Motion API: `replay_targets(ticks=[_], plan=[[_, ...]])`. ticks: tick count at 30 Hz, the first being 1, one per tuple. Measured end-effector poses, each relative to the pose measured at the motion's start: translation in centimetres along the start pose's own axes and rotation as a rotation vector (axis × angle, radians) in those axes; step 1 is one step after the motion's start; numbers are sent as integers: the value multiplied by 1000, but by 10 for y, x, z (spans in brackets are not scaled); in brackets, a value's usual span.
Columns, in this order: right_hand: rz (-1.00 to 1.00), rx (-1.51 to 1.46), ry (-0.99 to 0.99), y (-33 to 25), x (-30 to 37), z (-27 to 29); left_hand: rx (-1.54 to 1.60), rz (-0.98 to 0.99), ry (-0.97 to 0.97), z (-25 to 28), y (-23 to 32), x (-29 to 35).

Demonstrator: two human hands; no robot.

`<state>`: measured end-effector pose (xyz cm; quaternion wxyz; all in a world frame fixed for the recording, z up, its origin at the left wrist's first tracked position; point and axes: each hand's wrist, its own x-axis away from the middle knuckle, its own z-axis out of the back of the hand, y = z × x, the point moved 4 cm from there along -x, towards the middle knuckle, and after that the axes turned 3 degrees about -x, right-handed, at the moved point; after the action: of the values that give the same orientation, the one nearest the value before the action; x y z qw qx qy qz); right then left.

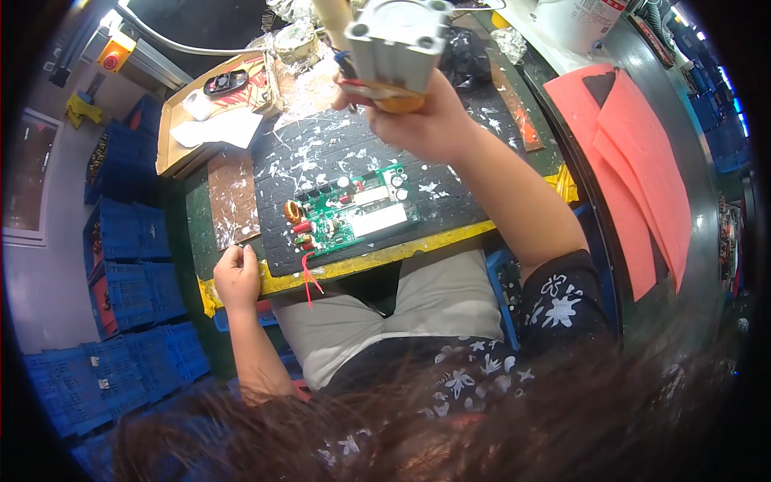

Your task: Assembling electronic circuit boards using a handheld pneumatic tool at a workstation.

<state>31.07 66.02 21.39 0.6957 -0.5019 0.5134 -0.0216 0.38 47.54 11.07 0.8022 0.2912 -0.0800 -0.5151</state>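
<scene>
Up at the far middle of the bench, my right hand (426, 120) is closed around the lower part of a grey boxy metal tool (395, 48) with an orange base; wires run beside it, and its underside is hidden by my fingers. A green circuit board (353, 210) lies flat on the black mat (277, 189), below and apart from that hand. It carries a copper coil, white parts and red components, and its red wires (308, 281) hang over the front edge. My left hand (238, 277) rests closed at the bench's front left edge; whatever its fingers hold, if anything, cannot be made out.
A cardboard box (170, 132) with white paper and a black device stands at the back left. Yellow tape (377, 259) lines the bench's front edge. Pink foam sheets (634, 169) lie on the right-hand surface, near a white bucket (574, 28). Blue crates (136, 277) are stacked at the left.
</scene>
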Motion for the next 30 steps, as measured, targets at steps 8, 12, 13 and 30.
replay_targets(ticks=[8,12,13,30], plan=[[-173,6,-64,-5,10,3,34,-4,14,-1,-3,0],[-227,-4,-47,-11,18,-2,37,-6,12,-1,-5,0],[-217,-4,-53,-12,18,-3,42,-4,8,0,-6,0],[-170,-11,-65,-6,13,-5,36,-9,19,-1,-6,0]])
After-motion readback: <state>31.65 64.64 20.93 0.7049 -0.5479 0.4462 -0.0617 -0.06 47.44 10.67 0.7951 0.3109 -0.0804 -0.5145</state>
